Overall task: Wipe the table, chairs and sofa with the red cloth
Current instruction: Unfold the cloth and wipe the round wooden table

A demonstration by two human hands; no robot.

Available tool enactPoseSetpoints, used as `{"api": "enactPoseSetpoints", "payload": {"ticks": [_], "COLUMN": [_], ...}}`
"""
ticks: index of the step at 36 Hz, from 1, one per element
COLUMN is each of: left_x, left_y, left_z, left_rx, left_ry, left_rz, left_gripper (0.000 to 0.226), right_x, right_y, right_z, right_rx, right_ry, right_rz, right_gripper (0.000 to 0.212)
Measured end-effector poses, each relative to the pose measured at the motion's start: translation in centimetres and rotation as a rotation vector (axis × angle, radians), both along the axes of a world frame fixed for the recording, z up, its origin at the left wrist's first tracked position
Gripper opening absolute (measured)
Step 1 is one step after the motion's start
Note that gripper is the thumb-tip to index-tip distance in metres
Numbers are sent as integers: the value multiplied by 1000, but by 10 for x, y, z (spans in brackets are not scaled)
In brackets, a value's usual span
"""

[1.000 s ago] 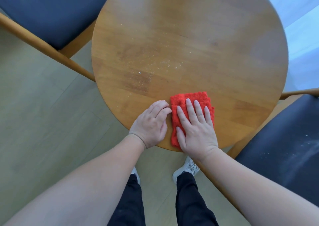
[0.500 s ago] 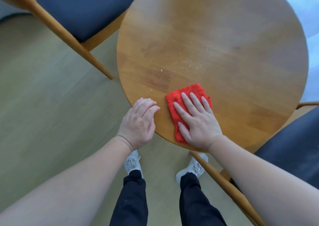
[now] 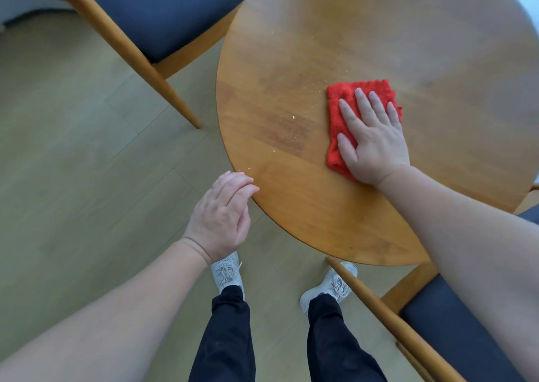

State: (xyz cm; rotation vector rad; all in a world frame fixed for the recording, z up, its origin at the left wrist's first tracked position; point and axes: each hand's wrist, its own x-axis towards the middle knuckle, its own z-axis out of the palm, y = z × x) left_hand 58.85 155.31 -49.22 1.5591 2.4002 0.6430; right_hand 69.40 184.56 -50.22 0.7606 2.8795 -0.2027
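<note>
Head: right hand flat on cloth

Red cloth is folded into a thick pad, flat on the round wooden table, with pale crumbs scattered to its left. Far-left chair and near-right chair both have navy seats.

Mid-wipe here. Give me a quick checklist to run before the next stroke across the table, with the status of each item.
1. The right hand presses flat on the red cloth: ok.
2. The cloth lies folded on the table: ok.
3. Tabletop free of crumbs: not ok, they lie left of the cloth.
4. The left hand holds nothing, at the table's near edge: ok.
5. Cloth's underside clean: cannot tell.
</note>
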Motion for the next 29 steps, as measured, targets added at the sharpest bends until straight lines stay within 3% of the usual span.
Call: {"api": "enactPoseSetpoints", "payload": {"ticks": [16, 29], "left_x": [-7, -12], "left_y": [-2, -9], "left_z": [-8, -5], "left_rx": [-19, -66], "left_ry": [-29, -33], "left_rz": [40, 75], "left_gripper": [35, 36], "right_x": [-55, -58], "right_y": [44, -24], "right_z": [-8, -2], "right_rx": [2, -24], "right_ry": [14, -53], "right_rz": [-245, 110], "right_gripper": [66, 64]}}
